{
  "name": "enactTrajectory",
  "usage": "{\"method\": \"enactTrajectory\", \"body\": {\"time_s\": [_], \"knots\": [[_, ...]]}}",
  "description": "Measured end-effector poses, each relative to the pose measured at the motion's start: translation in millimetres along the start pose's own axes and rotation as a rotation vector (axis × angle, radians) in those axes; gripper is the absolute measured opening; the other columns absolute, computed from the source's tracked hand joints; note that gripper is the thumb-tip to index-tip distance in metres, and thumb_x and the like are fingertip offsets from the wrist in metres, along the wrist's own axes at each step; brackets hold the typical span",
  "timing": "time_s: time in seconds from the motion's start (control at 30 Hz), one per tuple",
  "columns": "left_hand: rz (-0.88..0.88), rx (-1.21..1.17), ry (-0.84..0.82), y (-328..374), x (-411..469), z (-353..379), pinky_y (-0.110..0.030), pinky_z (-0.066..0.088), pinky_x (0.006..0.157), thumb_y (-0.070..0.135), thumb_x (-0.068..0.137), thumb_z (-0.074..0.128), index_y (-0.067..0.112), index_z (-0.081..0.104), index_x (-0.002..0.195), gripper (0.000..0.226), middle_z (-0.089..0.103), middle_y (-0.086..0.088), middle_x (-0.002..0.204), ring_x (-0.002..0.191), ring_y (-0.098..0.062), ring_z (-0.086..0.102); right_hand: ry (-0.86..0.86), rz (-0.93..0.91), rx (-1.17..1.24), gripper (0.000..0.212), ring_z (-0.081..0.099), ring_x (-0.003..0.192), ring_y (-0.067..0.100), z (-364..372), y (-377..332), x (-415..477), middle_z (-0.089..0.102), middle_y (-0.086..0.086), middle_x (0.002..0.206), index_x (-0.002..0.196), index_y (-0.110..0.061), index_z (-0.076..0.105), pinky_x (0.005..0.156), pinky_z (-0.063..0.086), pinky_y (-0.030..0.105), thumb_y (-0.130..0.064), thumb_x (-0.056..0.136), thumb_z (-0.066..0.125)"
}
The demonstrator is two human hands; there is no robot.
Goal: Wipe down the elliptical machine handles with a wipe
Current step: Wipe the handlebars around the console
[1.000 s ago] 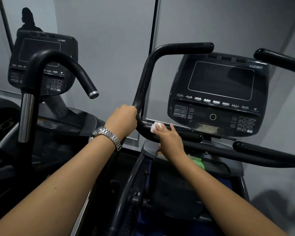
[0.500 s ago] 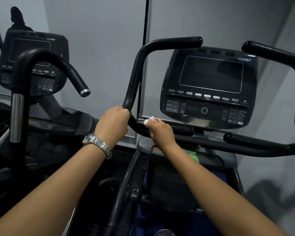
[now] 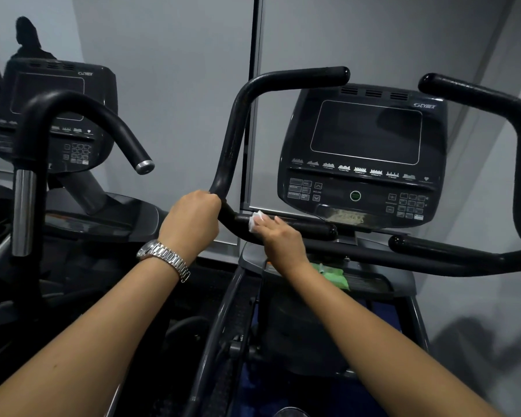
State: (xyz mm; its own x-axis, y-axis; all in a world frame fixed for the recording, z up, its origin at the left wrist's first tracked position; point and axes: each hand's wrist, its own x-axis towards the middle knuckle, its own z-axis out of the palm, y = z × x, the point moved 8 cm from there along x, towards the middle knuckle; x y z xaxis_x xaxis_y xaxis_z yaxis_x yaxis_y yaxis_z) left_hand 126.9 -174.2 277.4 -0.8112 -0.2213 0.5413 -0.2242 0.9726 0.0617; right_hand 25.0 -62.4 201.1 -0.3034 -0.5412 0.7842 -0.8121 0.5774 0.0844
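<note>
The elliptical's black left handle (image 3: 238, 130) rises from a bend, and my left hand (image 3: 193, 218), with a metal watch on its wrist, grips it at that bend. A short inner handle bar (image 3: 307, 227) runs right from the bend under the console (image 3: 364, 152). My right hand (image 3: 280, 239) lies over this bar and holds a small white wipe (image 3: 257, 220) against it, just right of the bend. The wipe sticks out past my fingers on the left. The right handle (image 3: 478, 94) curves round at the far right, with nothing touching it.
A green pack (image 3: 333, 273) lies on the tray below the console, partly hidden by my right wrist. A second machine stands at the left with its own console (image 3: 54, 115) and curved handle (image 3: 82, 112). A grey wall is close behind both.
The view has shifted a little. Both hands stay at the same places on the left handle and inner bar, the right one still on the wipe.
</note>
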Motion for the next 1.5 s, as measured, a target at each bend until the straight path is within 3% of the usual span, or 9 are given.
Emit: {"method": "enactTrajectory", "body": {"time_s": [0.2,0.37,0.5,0.63,0.73,1.0,1.2,1.33,1.5], "knots": [[0.017,0.061,0.008,7,-2,-4,-0.023,0.030,0.050,-0.003,0.084,0.049,0.004,0.059,0.087,0.013,0.040,0.000,0.068,0.053,-0.014,0.036,0.067,0.124,-0.001,0.024,0.072,0.079,0.022,-35,29,-15,0.074,-0.002,0.100,0.086,-0.015,0.073,0.073,0.058,0.035,-0.004,0.067,0.083],[0.100,-0.110,0.054,48,-6,17,-0.025,0.045,0.069,0.000,0.087,0.050,0.007,0.064,0.091,0.016,0.059,-0.003,0.090,0.085,-0.018,0.055,0.061,0.178,0.082,0.019,0.067,0.069,0.024,-24,16,-4,0.072,-0.004,0.087,0.082,-0.016,0.065,0.070,0.058,0.034,-0.003,0.071,0.076],[-0.333,-0.708,-0.087,41,-6,80,-0.023,0.046,0.066,0.011,0.089,0.059,0.009,0.070,0.095,0.013,0.067,-0.004,0.084,0.078,-0.016,0.062,0.070,0.172,0.091,0.035,0.064,0.063,0.022,-26,21,-4,0.070,0.000,0.075,0.083,-0.011,0.066,0.068,0.052,0.027,0.000,0.055,0.084],[-0.732,-1.249,-0.146,32,-6,140,-0.028,0.052,0.067,0.014,0.084,0.069,0.002,0.074,0.087,0.013,0.067,-0.007,0.069,0.064,-0.015,0.060,0.071,0.153,0.086,0.042,0.060,0.068,0.025,-22,25,-1,0.063,0.005,0.086,0.088,-0.009,0.060,0.067,0.052,0.031,-0.002,0.054,0.084],[-0.837,-1.326,-0.075,20,1,151,-0.031,0.057,0.075,0.014,0.077,0.076,0.004,0.073,0.079,0.011,0.071,-0.011,0.077,0.070,-0.018,0.067,0.076,0.111,0.081,0.043,0.058,0.070,0.024,-23,23,-1,0.060,0.006,0.087,0.090,-0.008,0.058,0.067,0.052,0.031,-0.004,0.056,0.084],[-0.601,-1.008,0.002,13,20,133,-0.027,0.048,0.062,0.027,0.073,0.080,0.013,0.064,0.061,0.024,0.063,-0.001,0.060,0.062,-0.014,0.059,0.027,0.062,0.175,0.047,0.059,0.085,0.022,-29,33,-9,0.061,0.006,0.095,0.097,-0.008,0.057,0.081,0.050,0.030,-0.010,0.060,0.085],[-0.332,-0.734,0.154,33,28,111,-0.016,0.041,0.059,0.010,0.082,0.070,0.011,0.065,0.078,0.006,0.059,0.003,0.074,0.069,-0.015,0.060,0.054,0.149,0.155,0.026,0.063,0.088,0.023,-74,90,-24,0.066,0.005,0.096,0.103,-0.005,0.068,0.083,0.053,0.034,-0.005,0.077,0.073],[-0.101,-0.532,0.228,55,27,103,-0.021,0.045,0.064,0.003,0.088,0.060,0.003,0.070,0.093,0.011,0.059,-0.006,0.092,0.072,-0.016,0.055,-0.078,0.245,0.151,0.020,0.066,0.085,0.019,-87,123,-23,0.069,0.001,0.095,0.100,-0.007,0.073,0.079,0.053,0.029,-0.011,0.081,0.073],[0.031,-0.432,0.304,68,22,97,-0.027,0.049,0.050,-0.009,0.073,0.069,0.006,0.071,0.084,0.018,0.060,-0.007,0.078,0.064,-0.022,0.057,-0.304,0.319,0.156,0.034,0.064,0.094,0.015,-80,135,-30,0.070,-0.002,0.104,0.107,-0.012,0.072,0.089,0.050,0.033,-0.023,0.075,0.079]]}}
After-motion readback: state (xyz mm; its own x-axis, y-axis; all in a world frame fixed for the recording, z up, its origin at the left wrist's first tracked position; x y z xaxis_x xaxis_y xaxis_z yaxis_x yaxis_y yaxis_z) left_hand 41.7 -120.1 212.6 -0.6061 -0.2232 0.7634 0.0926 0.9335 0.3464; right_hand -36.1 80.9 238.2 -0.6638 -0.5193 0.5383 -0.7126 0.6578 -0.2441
